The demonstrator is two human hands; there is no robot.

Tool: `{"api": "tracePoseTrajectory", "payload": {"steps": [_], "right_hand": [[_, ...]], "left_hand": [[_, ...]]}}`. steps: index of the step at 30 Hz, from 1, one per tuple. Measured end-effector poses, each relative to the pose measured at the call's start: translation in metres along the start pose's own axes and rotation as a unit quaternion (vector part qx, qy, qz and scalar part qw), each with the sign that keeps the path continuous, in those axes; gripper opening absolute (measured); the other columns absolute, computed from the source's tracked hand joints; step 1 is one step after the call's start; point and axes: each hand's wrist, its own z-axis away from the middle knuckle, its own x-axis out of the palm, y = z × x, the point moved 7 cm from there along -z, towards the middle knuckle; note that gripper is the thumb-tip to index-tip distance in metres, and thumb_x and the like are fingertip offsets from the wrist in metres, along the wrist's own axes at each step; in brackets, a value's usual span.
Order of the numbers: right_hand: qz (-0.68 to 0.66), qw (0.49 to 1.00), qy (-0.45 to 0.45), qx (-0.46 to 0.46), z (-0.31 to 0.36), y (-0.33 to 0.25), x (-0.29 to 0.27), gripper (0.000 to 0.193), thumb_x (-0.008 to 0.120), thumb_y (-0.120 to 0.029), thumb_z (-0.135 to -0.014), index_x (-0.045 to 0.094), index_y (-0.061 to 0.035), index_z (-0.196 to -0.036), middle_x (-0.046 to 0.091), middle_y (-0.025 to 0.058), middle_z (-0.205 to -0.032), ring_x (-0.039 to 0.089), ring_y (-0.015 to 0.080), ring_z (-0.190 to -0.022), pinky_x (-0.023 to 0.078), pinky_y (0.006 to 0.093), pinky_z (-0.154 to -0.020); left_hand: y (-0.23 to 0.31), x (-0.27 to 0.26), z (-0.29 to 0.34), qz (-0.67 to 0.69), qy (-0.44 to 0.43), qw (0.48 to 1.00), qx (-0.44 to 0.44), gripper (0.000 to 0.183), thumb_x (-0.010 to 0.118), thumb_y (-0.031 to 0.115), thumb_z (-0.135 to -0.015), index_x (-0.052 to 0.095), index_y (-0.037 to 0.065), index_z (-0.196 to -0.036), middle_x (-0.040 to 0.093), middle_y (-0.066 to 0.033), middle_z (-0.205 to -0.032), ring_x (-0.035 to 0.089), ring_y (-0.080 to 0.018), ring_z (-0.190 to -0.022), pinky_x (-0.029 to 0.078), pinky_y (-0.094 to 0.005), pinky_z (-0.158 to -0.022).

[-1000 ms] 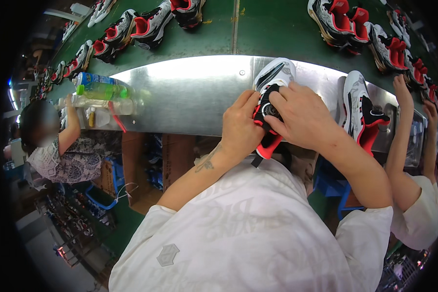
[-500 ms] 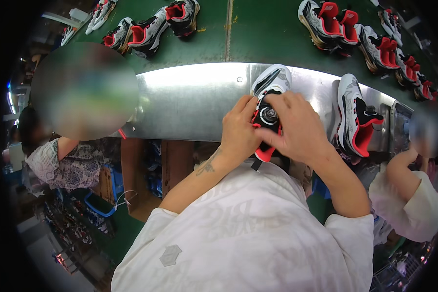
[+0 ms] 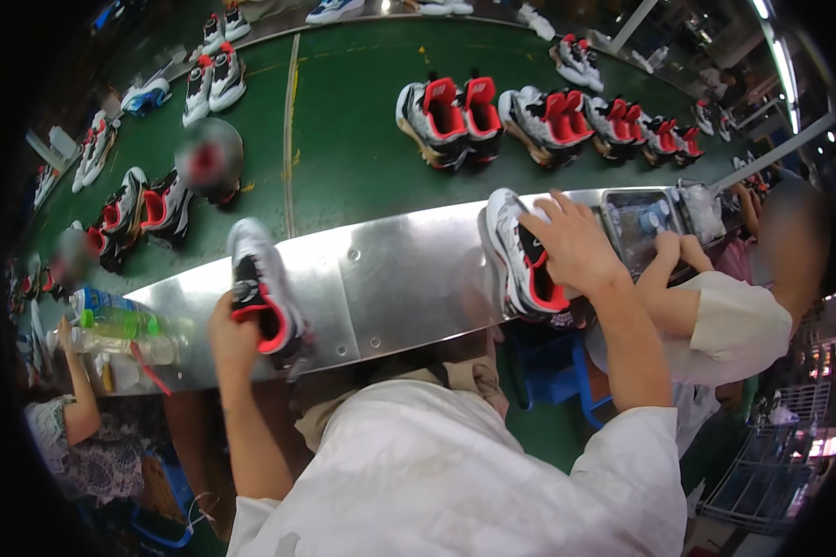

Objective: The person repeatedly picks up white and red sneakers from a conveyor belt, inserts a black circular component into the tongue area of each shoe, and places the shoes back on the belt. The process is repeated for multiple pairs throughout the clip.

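Observation:
My left hand point(image 3: 233, 342) is closed around the heel end of a white, black and red sneaker point(image 3: 255, 251). That sneaker is tilted over the steel ledge, its toe pointing away from me and slightly blurred. A matching sneaker point(image 3: 503, 237) stands farther right on the ledge, its red lining facing me. Over its tongue and collar lies my right hand point(image 3: 578, 243), fingers spread and touching or very near the upper. The thumb of this hand is mostly hidden.
Beyond the steel ledge point(image 3: 409, 269), a green conveyor belt point(image 3: 344, 130) carries several pairs of sneakers point(image 3: 446, 121). Bottles point(image 3: 116, 320) stand at the ledge's left end. To the right, a co-worker's hands point(image 3: 675, 249) are by a metal tray point(image 3: 613, 209). Blue stools stand below.
The view has swung right. My hands have parted: the left has carried its sneaker leftward, while the right has left it and reached over to the other sneaker.

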Motion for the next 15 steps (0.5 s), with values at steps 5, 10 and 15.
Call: {"api": "tracePoseTrajectory", "payload": {"steps": [5, 10, 15], "right_hand": [[-0.111, 0.990, -0.064, -0.052, -0.021, -0.015, 0.035, 0.020, 0.071, -0.008, -0.085, 0.074, -0.0084, -0.106, 0.070, 0.0139, -0.107, 0.069, 0.0370, -0.109, 0.060, 0.0476, -0.089], [-0.236, 0.961, 0.012, -0.142, -0.064, -0.123, 0.027, 0.018, 0.071, -0.008, -0.086, 0.074, -0.0071, -0.104, 0.067, 0.0163, -0.113, 0.068, 0.0379, -0.110, 0.060, 0.0467, -0.091], [-0.287, 0.926, 0.034, -0.245, -0.081, -0.202, 0.038, 0.021, 0.072, -0.005, -0.080, 0.078, -0.0069, -0.100, 0.065, 0.0121, -0.110, 0.061, 0.0339, -0.109, 0.053, 0.0462, -0.093]], "left_hand": [[0.091, -0.038, 0.038, -0.128, 0.246, 0.923, 0.267, 0.052, 0.071, 0.001, -0.095, 0.061, -0.005, -0.146, 0.073, -0.0200, -0.126, 0.071, -0.0281, -0.096, 0.056, -0.0383, -0.091], [0.146, 0.100, 0.068, 0.025, -0.212, 0.966, 0.147, 0.067, 0.076, 0.014, -0.093, 0.054, -0.006, -0.153, 0.074, -0.0162, -0.097, 0.068, -0.0176, -0.076, 0.055, -0.0361, -0.069], [0.047, 0.164, 0.054, 0.143, -0.229, 0.963, 0.007, 0.021, 0.058, 0.008, -0.099, 0.070, -0.004, -0.110, 0.075, -0.0274, -0.089, 0.077, -0.0363, -0.078, 0.057, -0.0479, -0.072]]}}
